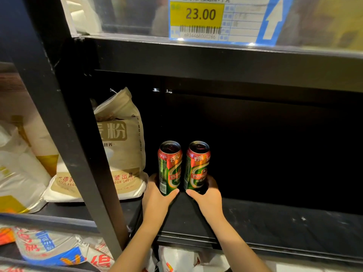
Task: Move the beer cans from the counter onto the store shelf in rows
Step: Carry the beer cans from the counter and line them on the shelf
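Black metal shelving fills the head view, its dark shelf board (275,222) running back into deep shadow under the tier above. On that upper tier's front edge hangs a price tag (216,18) — yellow panel reading 23.00, a barcode below it and a white arrow on blue at its right end. A slanted black upright (64,134) crosses the left of the frame. Behind it, on the same board, a beige flour sack (121,138) stands upright on a flatter sack, just left of the cans. More printed bags lie on the tier below, at the bottom left.

Two green-and-red beer cans stand upright side by side towards the left of the dark board, close together with a narrow gap between them. The left hand (155,197) grips the left can (170,167) low down, thumb curled across its front and fingers round the far side. The right hand (208,197) grips the right can (197,165) the same way — thumb in front, fingers wrapped behind. Both forearms reach in from the bottom edge.
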A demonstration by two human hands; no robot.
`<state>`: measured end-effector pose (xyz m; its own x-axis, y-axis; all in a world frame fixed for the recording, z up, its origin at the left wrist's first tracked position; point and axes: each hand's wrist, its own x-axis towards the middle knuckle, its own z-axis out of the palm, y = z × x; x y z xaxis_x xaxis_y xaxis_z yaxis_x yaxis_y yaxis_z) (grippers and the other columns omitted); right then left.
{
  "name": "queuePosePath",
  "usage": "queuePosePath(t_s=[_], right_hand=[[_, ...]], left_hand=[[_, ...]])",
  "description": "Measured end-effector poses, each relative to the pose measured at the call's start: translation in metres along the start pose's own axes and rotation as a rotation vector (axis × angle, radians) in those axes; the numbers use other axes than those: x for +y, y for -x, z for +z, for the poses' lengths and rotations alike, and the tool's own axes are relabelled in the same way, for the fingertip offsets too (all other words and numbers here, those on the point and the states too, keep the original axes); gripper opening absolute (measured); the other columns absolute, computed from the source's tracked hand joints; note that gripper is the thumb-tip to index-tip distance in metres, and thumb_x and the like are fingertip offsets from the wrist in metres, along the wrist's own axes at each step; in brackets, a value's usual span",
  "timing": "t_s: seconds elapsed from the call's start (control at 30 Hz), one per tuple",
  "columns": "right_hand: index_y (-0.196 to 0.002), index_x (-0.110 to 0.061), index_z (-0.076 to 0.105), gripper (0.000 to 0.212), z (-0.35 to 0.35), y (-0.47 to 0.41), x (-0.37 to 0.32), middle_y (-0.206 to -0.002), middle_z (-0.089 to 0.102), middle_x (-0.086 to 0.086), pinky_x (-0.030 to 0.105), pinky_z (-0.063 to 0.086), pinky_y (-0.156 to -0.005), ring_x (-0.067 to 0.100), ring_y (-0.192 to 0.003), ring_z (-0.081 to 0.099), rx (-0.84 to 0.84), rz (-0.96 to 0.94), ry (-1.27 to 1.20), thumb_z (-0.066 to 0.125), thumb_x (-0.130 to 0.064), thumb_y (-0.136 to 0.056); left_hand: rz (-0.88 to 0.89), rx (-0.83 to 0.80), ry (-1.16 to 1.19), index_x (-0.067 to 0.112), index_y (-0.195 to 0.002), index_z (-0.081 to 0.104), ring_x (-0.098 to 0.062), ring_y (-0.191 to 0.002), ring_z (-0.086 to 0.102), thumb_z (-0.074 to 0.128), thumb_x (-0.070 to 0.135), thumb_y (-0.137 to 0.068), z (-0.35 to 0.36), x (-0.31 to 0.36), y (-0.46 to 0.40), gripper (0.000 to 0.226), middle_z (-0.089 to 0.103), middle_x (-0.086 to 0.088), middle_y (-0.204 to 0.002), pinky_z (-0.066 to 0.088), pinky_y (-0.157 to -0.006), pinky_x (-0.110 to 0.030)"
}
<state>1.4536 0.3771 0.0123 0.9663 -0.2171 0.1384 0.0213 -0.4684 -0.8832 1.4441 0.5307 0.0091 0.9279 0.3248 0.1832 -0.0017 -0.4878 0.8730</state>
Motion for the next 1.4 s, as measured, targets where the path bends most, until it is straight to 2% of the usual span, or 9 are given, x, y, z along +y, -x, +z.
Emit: queuePosePath(t_s=[0.33, 0.47, 0.6, 0.67, 0.83, 0.97, 1.13, 1.27, 1.4], right_hand=[[-0.121, -0.012, 0.049, 0.065, 0.0043, 0.0028, -0.0018, -0.114, 0.064, 0.006, 0.030, 0.050, -0.085, 0.022, -0.106, 0.061, 0.054, -0.046, 0.061, 0.082, -0.030, -0.068], [-0.123, -0.013, 0.047, 0.065, 0.0046, 0.0051, -0.0020, -0.114, 0.065, 0.004, 0.032, 0.051, -0.085, 0.021, -0.105, 0.062, 0.035, -0.058, 0.084, 0.080, -0.031, -0.070], [-0.119, -0.010, 0.051, 0.052, 0.0034, 0.0041, -0.0008, -0.108, 0.068, 0.006, 0.028, 0.049, -0.080, 0.022, -0.101, 0.064, -0.025, -0.086, 0.124, 0.076, -0.026, -0.076], [-0.120, -0.010, 0.050, 0.056, 0.0029, 0.0035, -0.0014, -0.110, 0.067, 0.005, 0.031, 0.051, -0.083, 0.021, -0.102, 0.063, -0.003, -0.085, 0.083, 0.078, -0.025, -0.074], [-0.119, -0.010, 0.047, 0.061, 0.0040, 0.0042, -0.0038, -0.107, 0.067, 0.006, 0.034, 0.053, -0.082, 0.021, -0.099, 0.064, 0.007, -0.069, 0.096, 0.080, -0.029, -0.072], [-0.112, -0.009, 0.055, 0.045, 0.0037, 0.0052, -0.0038, -0.102, 0.068, 0.006, 0.028, 0.050, -0.079, 0.021, -0.096, 0.064, -0.028, -0.070, 0.142, 0.076, -0.027, -0.076], [-0.112, -0.011, 0.054, 0.047, 0.0050, 0.0047, 0.0010, -0.100, 0.068, 0.003, 0.035, 0.053, -0.080, 0.020, -0.094, 0.064, -0.031, -0.065, 0.172, 0.074, -0.035, -0.077], [-0.105, -0.013, 0.050, 0.043, 0.0042, 0.0060, -0.0055, -0.099, 0.068, 0.006, 0.034, 0.053, -0.078, 0.021, -0.092, 0.064, -0.019, -0.045, 0.115, 0.078, -0.027, -0.075], [-0.122, -0.007, 0.044, 0.067, 0.0038, 0.0024, -0.0050, -0.106, 0.066, 0.008, 0.030, 0.053, -0.078, 0.022, -0.098, 0.064, 0.007, -0.055, 0.078, 0.083, -0.024, -0.069]], left_hand=[[0.094, -0.066, 0.002, 0.020, -0.129, 0.042, -0.014, -0.108, 0.050, 0.068, 0.028, -0.080, 0.0047, -0.0068, 0.0008, 0.056, 0.050, -0.002, -0.117, 0.043, -0.088, -0.028], [0.086, -0.069, -0.040, 0.025, -0.130, 0.038, -0.017, -0.107, 0.053, 0.066, 0.036, -0.077, 0.0043, -0.0037, 0.0013, 0.061, 0.050, -0.001, -0.118, 0.049, -0.088, -0.039], [0.003, -0.023, 0.003, 0.025, -0.123, 0.040, -0.015, -0.100, 0.058, 0.070, 0.055, -0.061, 0.0060, -0.0003, -0.0005, 0.075, 0.058, 0.004, -0.111, 0.053, -0.081, -0.041], [-0.011, -0.005, 0.016, 0.024, -0.116, 0.046, -0.014, -0.096, 0.059, 0.069, 0.061, -0.058, 0.0077, -0.0025, -0.0011, 0.072, 0.060, 0.005, -0.105, 0.053, -0.079, -0.041], [-0.013, 0.030, 0.053, 0.013, -0.122, 0.045, -0.014, -0.096, 0.056, 0.083, 0.034, -0.064, 0.0070, -0.0030, -0.0030, 0.073, 0.059, 0.000, -0.107, 0.042, -0.075, -0.026], [-0.019, -0.006, 0.040, 0.011, -0.115, 0.047, -0.017, -0.096, 0.058, 0.081, 0.033, -0.067, 0.0057, -0.0058, -0.0032, 0.063, 0.060, 0.000, -0.104, 0.043, -0.075, -0.026], [0.046, -0.064, 0.011, 0.014, -0.119, 0.047, -0.013, -0.098, 0.056, 0.072, 0.031, -0.077, 0.0067, -0.0075, -0.0016, 0.052, 0.057, 0.004, -0.105, 0.045, -0.079, -0.028], [0.079, -0.079, -0.084, 0.018, -0.118, 0.047, -0.019, -0.102, 0.055, 0.064, 0.037, -0.081, 0.0091, -0.0090, -0.0019, 0.045, 0.056, -0.002, -0.108, 0.048, -0.085, -0.036], [0.040, -0.073, -0.075, 0.024, -0.117, 0.046, -0.017, -0.103, 0.057, 0.063, 0.062, -0.065, 0.0092, -0.0045, -0.0011, 0.066, 0.058, 0.001, -0.109, 0.051, -0.082, -0.041]])
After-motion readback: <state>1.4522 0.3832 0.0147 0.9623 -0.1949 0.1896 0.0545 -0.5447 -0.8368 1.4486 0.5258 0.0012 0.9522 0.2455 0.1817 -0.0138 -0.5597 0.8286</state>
